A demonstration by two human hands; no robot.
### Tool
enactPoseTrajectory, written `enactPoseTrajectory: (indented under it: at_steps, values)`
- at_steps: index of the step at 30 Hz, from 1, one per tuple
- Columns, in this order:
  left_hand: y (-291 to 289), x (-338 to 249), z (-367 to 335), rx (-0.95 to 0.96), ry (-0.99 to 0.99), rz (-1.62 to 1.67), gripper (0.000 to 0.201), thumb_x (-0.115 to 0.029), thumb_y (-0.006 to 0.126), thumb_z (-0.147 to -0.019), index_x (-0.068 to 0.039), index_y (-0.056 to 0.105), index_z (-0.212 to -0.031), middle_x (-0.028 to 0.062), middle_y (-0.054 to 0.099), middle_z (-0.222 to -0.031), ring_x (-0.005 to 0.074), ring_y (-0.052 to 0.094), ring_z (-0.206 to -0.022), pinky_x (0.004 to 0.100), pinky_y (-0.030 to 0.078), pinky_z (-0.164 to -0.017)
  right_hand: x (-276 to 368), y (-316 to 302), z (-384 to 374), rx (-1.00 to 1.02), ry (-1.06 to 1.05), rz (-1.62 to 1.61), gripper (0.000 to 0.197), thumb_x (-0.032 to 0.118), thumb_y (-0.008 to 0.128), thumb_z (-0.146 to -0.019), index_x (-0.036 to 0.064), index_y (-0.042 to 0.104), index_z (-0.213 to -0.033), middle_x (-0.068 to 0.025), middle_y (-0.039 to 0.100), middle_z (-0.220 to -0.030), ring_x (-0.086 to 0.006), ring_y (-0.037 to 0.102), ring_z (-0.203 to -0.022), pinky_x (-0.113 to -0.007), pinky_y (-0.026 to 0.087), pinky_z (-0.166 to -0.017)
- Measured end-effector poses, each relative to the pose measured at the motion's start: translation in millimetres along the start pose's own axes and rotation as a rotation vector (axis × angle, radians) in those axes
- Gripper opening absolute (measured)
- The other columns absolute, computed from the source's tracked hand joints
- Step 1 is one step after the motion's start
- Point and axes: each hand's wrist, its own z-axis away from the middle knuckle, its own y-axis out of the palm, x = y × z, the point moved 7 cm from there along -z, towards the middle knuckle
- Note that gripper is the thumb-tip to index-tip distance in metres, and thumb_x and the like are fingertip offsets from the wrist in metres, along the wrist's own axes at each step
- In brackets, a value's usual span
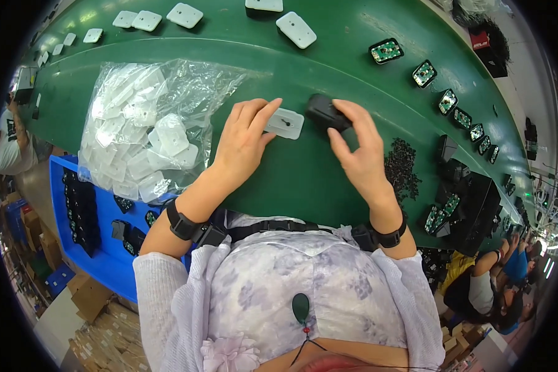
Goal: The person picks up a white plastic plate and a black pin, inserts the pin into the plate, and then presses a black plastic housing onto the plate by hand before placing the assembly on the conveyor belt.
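My left hand (244, 140) grips the left end of a white plastic cover (292, 126), index finger and thumb on opposite edges. The cover is flat with rounded corners and has a dark slot in its middle. Just right of it, a black plastic housing (320, 111) sits between the thumb and fingers of my right hand (359, 139). A small gap separates the two parts. What is inside the housing cannot be seen from here.
A clear bag of white covers (161, 139) lies left, above a blue bin (108, 266) holding black parts. Small black pieces (403, 167) are heaped at the right. Circuit boards in housings (385, 51) line the green bench (347, 37). People (483, 291) are at right.
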Motion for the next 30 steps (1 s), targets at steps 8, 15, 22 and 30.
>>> enactPoseTrajectory:
  at_steps: [8,15,22,30]
  values:
    - [-17.6,9.7,9.3,-0.061,-0.047,0.279,0.056,0.014,0.051,-0.078,-0.006,0.051,-0.131,0.0131,0.053,-0.133,0.0313,0.051,-0.121,0.0389,0.044,-0.098,25.3,42.6,-10.4,0.160,-0.130,0.027,0.045,0.000,0.070,-0.076,0.0060,0.060,-0.120,-0.0121,0.060,-0.121,-0.0303,0.058,-0.107,-0.037,0.049,-0.089]
    - [-9.3,17.1,11.6,0.040,-0.006,0.164,0.056,0.011,0.046,-0.078,-0.009,0.054,-0.130,0.0062,0.054,-0.135,0.0270,0.049,-0.126,0.0382,0.042,-0.098,30.8,61.9,-7.1,0.225,-0.202,0.181,0.046,0.001,0.070,-0.074,0.0065,0.060,-0.118,-0.0110,0.059,-0.116,-0.0287,0.058,-0.105,-0.036,0.051,-0.084]
    - [-4.6,10.7,12.1,0.080,0.074,-0.066,0.053,0.005,0.048,-0.079,-0.009,0.055,-0.130,0.0048,0.054,-0.137,0.0239,0.049,-0.127,0.0334,0.042,-0.092,30.0,64.7,-6.9,0.208,-0.162,0.219,0.047,-0.004,0.069,-0.073,0.0058,0.062,-0.118,-0.0127,0.060,-0.117,-0.0303,0.059,-0.102,-0.036,0.050,-0.086]
    - [-2.5,0.3,3.2,-0.017,0.139,-0.192,0.050,-0.006,0.061,-0.078,-0.006,0.055,-0.128,0.0084,0.058,-0.127,0.0266,0.054,-0.118,0.0345,0.046,-0.088,3.1,51.4,-29.1,0.336,0.040,-0.096,0.042,-0.001,0.068,-0.078,0.0045,0.062,-0.119,-0.0103,0.063,-0.114,-0.0221,0.060,-0.103,-0.032,0.050,-0.085]
